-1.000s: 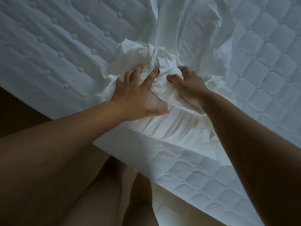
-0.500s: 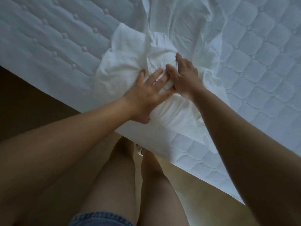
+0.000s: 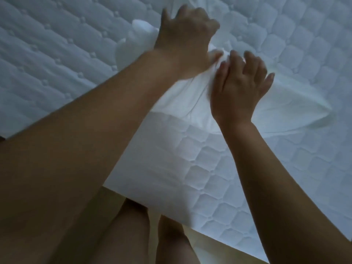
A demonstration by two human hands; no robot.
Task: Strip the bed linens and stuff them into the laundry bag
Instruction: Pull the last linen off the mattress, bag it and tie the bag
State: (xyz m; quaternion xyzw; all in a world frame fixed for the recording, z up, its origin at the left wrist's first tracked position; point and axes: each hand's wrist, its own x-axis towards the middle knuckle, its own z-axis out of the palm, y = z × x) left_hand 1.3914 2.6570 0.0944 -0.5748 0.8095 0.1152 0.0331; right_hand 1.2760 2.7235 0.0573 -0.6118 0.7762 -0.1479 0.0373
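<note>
Bedsheet (image 3: 181, 100), white and bunched, lay right under both our hands on the quilted mattress (image 3: 57, 54). Its gathered part ran from a lump just beyond our left hand (image 3: 186, 35), back under both palms. From there a flatter flap stretched out past our right hand (image 3: 240, 86) to a pointed corner on that hand's far side. So the long axis of the cloth ran across us, from the outer side of the left hand to the outer side of the right.

Our left hand was the farther one, and its fingers were curled tight round a fistful of the bunch. Our right hand sat nearer and just beside it. Its fingers were spread and only lightly bent, resting on the cloth, and we could make out no grip there.

We judged the coming pull would need the loose right-side flap drawn in toward the held bunch. No laundry bag showed anywhere. Below our forearms, past the mattress edge, stood our bare legs (image 3: 133, 235).
</note>
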